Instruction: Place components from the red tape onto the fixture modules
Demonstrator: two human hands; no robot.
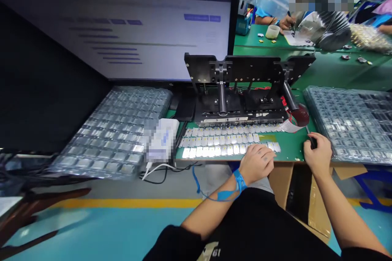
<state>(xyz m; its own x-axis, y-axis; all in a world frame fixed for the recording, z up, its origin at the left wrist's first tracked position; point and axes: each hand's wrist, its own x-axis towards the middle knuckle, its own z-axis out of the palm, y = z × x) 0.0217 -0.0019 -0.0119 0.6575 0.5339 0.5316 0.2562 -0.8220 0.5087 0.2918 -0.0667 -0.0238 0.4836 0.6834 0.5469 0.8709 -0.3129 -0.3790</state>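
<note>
- The front row of small silvery pieces (214, 151) lies flat on the green bench mat (289, 151), nearest the bench's near edge; two similar rows lie just beyond it, at 12 o'clock.
- These pieces look thin, light and stiff, probably slick-faced and easily scratched or bent; the edges seem the safer hold, clear of the small yellow centres.
- The left hand (257, 165) rests over the row's 3 o'clock end, fingers bent and close together; whether it grips a piece underneath, I cannot tell.
- The right hand (318, 153), at 3 o'clock from the left, is closed around a slim dark tool (312, 142), its thin tip pointing towards 11 o'clock.
- Near that tip, at 11 o'clock, a ribbon cable (294, 125) curls beside the black fixture (220, 98), which stands at 12 o'clock from the rows.
- A clear tray stack (349, 124) sits at 2 o'clock from the right hand.
</note>
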